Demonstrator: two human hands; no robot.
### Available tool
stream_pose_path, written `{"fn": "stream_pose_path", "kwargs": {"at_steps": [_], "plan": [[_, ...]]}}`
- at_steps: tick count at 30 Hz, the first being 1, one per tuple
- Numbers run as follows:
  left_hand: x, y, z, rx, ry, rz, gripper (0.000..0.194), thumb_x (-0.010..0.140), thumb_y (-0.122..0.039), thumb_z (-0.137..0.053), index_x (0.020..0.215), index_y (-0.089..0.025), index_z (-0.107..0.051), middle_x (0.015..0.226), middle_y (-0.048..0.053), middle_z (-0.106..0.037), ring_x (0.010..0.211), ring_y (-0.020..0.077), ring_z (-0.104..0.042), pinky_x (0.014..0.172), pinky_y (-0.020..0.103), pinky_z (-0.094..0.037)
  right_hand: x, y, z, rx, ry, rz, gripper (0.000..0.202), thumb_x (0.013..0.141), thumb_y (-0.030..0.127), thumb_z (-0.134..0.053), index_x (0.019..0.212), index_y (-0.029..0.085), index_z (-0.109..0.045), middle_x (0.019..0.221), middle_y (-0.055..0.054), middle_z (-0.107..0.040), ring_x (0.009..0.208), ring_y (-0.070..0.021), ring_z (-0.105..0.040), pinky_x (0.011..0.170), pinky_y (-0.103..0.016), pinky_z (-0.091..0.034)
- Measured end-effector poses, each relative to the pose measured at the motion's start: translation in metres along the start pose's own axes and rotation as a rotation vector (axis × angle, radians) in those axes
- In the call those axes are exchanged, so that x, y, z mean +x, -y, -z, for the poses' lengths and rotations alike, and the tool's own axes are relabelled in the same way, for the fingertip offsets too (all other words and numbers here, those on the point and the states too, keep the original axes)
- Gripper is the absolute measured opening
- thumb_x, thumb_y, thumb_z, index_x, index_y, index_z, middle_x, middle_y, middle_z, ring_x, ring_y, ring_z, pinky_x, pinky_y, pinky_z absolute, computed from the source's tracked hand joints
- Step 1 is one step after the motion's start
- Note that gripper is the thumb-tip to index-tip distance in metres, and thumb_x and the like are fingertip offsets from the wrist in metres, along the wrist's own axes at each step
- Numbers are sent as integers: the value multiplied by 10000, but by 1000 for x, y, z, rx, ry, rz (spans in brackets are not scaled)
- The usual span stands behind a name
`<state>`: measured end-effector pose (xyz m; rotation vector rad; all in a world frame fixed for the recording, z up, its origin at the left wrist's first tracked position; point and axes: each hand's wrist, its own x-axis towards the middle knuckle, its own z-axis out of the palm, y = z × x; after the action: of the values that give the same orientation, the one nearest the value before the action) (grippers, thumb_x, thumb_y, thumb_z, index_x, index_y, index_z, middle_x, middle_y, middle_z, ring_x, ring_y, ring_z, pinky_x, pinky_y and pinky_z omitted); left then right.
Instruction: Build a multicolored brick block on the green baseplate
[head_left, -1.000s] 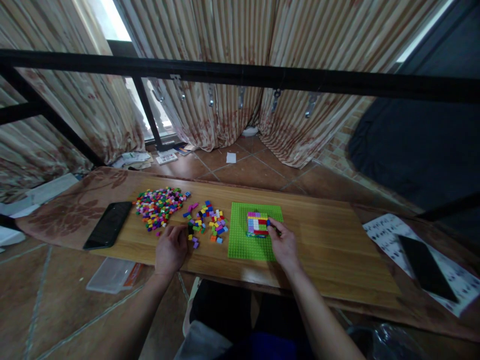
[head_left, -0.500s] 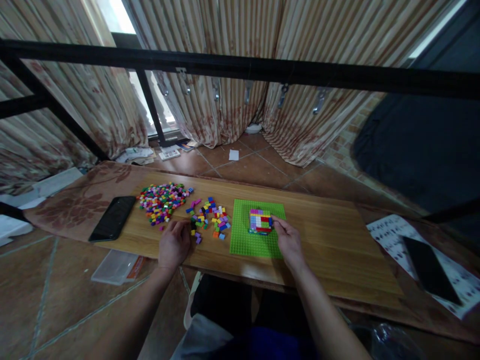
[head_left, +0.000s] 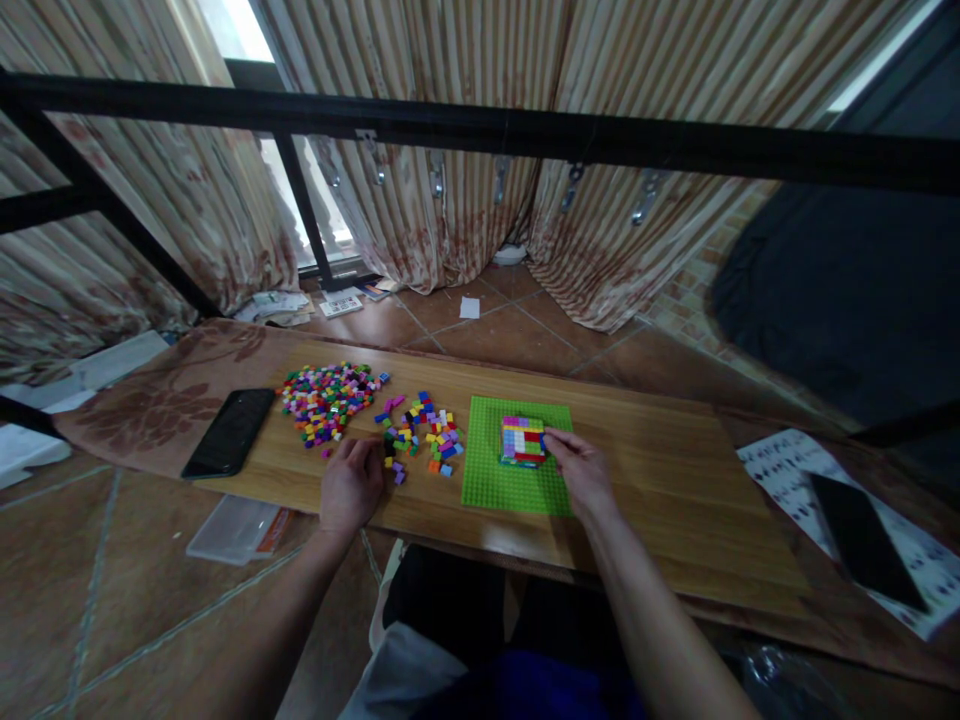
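Note:
My right hand (head_left: 583, 470) reaches in from the right with thumb and index finger pinched at a blue toy brick (head_left: 543, 438). That brick is at the right edge of a small block of stacked toy bricks (head_left: 521, 441), coloured red, white, yellow, purple and light blue. The block sits on a green studded baseplate (head_left: 491, 490). My left hand (head_left: 352, 484) rests on the board with its fingers curled, beside a loose group of toy bricks (head_left: 424, 430). What its fingertips hold, if anything, is hidden.
A larger heap of mixed bricks (head_left: 326, 395) lies behind my left hand. A black phone (head_left: 231, 432) is at the left, and a dark tablet-like slab (head_left: 866, 540) lies on a printed sheet (head_left: 780, 450) at the right. A black metal bar (head_left: 480, 125) crosses beyond the wooden board (head_left: 675, 480).
The view has shifted slightly. My right fingers stay at the block's right edge, and my left hand stays curled beside the loose bricks. Little else differs.

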<state>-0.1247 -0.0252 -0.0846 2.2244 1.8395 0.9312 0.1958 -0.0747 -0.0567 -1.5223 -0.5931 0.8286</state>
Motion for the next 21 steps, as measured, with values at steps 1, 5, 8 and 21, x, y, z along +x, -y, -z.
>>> {"fn": "stream_pose_path", "kwargs": {"at_steps": [1, 5, 8, 21], "plan": [[0, 0, 0, -1, -2, -1, 249, 893, -269, -449, 992, -192, -664, 951, 74, -643, 860, 203, -620, 748, 301, -473, 0, 2, -1, -7, -4, -7, 360, 536, 393, -773, 816, 168, -752, 734, -36, -730, 668, -169, -617, 602, -292, -473], [0, -1, 0, -1, -2, 1, 250, 890, -266, -443, 980, -192, -664, 952, 74, -642, 844, 201, -617, 734, 300, -473, 0, 7, -1, -32, 1, -18, 364, 515, 394, -771, 795, 162, -742, 662, -20, -695, 600, -145, -571, 527, -260, -414], [0, -2, 1, 8, -3, 9, 253, 889, -261, -436, 977, -191, -663, 939, 73, -639, 841, 202, -614, 738, 302, -473, 1, 8, -1, -66, 13, -28, 385, 512, 411, -765, 797, 155, -732, 621, -8, -667, 566, -131, -546, 499, -247, -380], [-1, -7, 2, 39, 17, 26, 256, 889, -265, -436, 997, -196, -657, 950, 77, -632, 870, 219, -610, 753, 321, -474, 10, 7, -2, -186, 53, -8, 346, 530, 411, -743, 768, 161, -721, 559, 3, -637, 504, -127, -519, 485, -249, -376]]}}
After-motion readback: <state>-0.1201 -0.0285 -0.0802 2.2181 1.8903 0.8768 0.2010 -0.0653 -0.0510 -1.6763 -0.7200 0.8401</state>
